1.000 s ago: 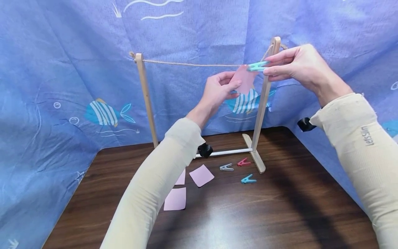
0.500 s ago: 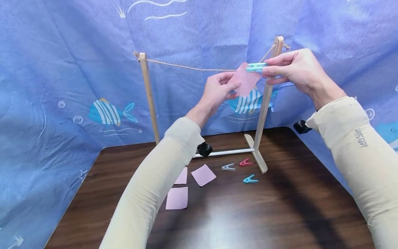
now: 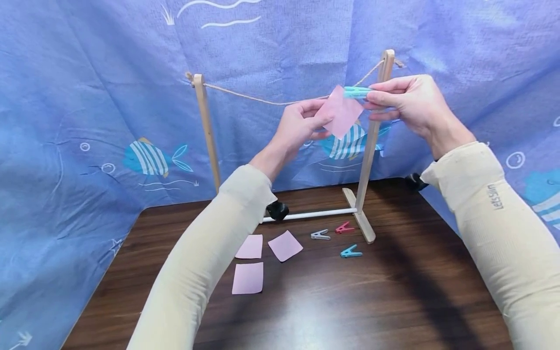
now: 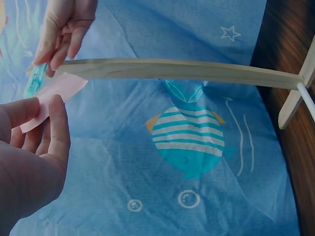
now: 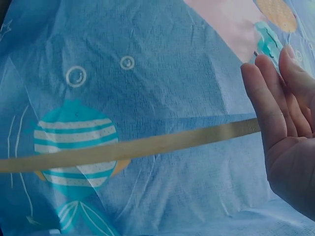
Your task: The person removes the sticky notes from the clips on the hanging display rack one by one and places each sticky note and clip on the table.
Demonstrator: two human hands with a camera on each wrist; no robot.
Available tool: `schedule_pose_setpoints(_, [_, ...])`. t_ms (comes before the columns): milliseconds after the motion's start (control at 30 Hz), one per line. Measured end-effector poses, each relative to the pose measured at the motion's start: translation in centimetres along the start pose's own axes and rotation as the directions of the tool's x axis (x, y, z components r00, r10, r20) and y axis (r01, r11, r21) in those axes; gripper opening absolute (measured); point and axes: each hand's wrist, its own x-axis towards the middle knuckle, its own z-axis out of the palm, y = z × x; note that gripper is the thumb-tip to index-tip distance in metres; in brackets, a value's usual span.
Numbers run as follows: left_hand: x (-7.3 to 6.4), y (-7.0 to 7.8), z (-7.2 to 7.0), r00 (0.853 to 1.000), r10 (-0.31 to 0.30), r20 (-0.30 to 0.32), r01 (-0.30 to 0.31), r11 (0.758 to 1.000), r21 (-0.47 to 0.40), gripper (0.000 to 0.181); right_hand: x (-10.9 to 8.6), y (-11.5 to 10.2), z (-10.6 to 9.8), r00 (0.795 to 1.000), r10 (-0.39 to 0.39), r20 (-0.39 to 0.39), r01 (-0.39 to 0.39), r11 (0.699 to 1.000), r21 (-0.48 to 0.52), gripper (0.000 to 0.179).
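My left hand pinches a square pink paper note by its left corner, between thumb and fingers. The note is tilted, one corner up, at the height of the twine line. My right hand pinches a light teal clothespin by its handle end. The clothespin's tip overlaps the note's upper right edge, where the note hides part of the line. In the left wrist view the clothespin lies right behind the note. The right wrist view shows it at the fingertips.
The twine runs between two wooden posts, joined low down by a white rod. On the dark table lie several pink notes, a grey clothespin, a red one and a blue one. A blue fish-print cloth hangs behind.
Both hands have shifted slightly left, with the note and clothespin still held. The twine, nearly straight a second ago, now sags toward the note. The clothespins and notes on the table have not moved.
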Motion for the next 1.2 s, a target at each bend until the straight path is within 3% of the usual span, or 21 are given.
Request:
schedule_pose_setpoints(267, [-1.6, 1.6, -1.0, 0.994, -0.024, 0.108, 0.023, 1.0, 0.009, 0.037, -0.9, 0.5, 0.7, 0.999, -0.035, 0.029, 0.035, 0.999, 0.011, 0.026])
schedule_pose_setpoints(400, [-2.9, 2.4, -1.9, 0.983, -0.061, 0.173, 0.062, 0.998, 0.003, 0.035, -1.5, 0.7, 1.3, 0.997, -0.049, 0.053, 0.046, 0.997, 0.063, 0.025])
schedule_pose_setpoints(533, [-4.6, 3.0, -2.8, 0.969, -0.111, 0.221, 0.112, 0.994, 0.011, 0.034, -2.6, 1.0, 1.9, 0.993, -0.062, 0.105, 0.057, 0.997, 0.049, 0.026])
schedule_pose_setpoints(767, [-7.5, 3.2, -4.5, 0.972, -0.14, 0.188, 0.133, 0.99, 0.049, 0.036, -4.9, 1.9, 3.0, 0.974, -0.083, 0.209, 0.089, 0.996, -0.02, 0.028])
schedule_pose_setpoints(967, [-9.7, 2.3, -6.4, 0.972, -0.151, 0.179, 0.137, 0.987, 0.089, 0.033, -6.5, 4.2, 3.2, 0.952, -0.061, 0.298, 0.105, 0.985, -0.135, 0.031])
schedule_pose_setpoints(1200, [-12.0, 0.0, -8.9, 0.973, -0.187, 0.134, 0.171, 0.977, 0.126, 0.02, -8.1, 8.2, 3.1, 0.945, 0.037, 0.325, 0.089, 0.927, -0.364, 0.034])
